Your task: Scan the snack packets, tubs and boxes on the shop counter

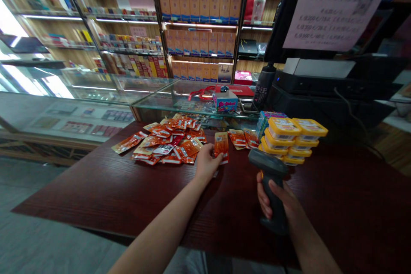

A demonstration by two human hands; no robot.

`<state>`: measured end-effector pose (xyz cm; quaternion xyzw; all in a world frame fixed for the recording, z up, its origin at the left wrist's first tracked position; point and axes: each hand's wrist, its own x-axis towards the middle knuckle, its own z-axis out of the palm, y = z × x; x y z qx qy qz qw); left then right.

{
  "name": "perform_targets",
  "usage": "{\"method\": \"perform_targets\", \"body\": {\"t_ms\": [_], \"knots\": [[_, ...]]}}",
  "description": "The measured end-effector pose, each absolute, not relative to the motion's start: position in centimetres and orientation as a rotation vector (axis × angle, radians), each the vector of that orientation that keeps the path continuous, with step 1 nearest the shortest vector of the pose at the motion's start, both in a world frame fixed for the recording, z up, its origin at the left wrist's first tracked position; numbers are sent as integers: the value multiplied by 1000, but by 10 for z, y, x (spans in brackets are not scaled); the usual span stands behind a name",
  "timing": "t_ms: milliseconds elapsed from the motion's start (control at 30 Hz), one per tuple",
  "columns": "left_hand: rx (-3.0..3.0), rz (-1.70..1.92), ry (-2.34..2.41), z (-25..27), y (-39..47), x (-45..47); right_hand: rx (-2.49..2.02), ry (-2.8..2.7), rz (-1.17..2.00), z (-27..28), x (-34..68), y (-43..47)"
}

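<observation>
Between the thumb and fingers of my left hand (208,163) is an orange snack packet (221,144), held upright above the table with its barcode end at the top. My right hand (282,199) is wrapped round the handle of a dark grey barcode scanner (269,162), its head tilted toward the left. A loose heap of orange snack packets (170,141) lies just left of my left hand. Beyond the scanner, two more orange packets (242,138) rest flat, beside stacked yellow-lidded tubs (285,137).
The dark wooden table (128,192) meets a glass display counter (173,98) at the back. A small blue and pink box (225,101) stands on the glass. A monitor with a pink notice (334,15) rises at the right, and shelves of boxes (199,4) line the wall.
</observation>
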<state>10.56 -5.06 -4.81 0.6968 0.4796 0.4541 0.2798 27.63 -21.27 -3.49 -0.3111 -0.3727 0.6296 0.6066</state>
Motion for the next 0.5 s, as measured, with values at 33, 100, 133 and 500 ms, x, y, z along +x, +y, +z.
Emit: {"method": "perform_targets", "body": {"t_ms": [33, 100, 133, 500], "knots": [[1871, 1227, 1267, -49, -50, 105, -722, -862, 1447, -35, 276, -213], [1866, 1235, 1237, -50, -50, 105, -736, -856, 1432, -34, 277, -213], [1848, 1235, 1224, -50, -50, 105, -743, -849, 1426, -34, 277, -213], [1111, 1236, 1017, -52, -34, 123, -668, -799, 1406, -35, 281, -210]]}}
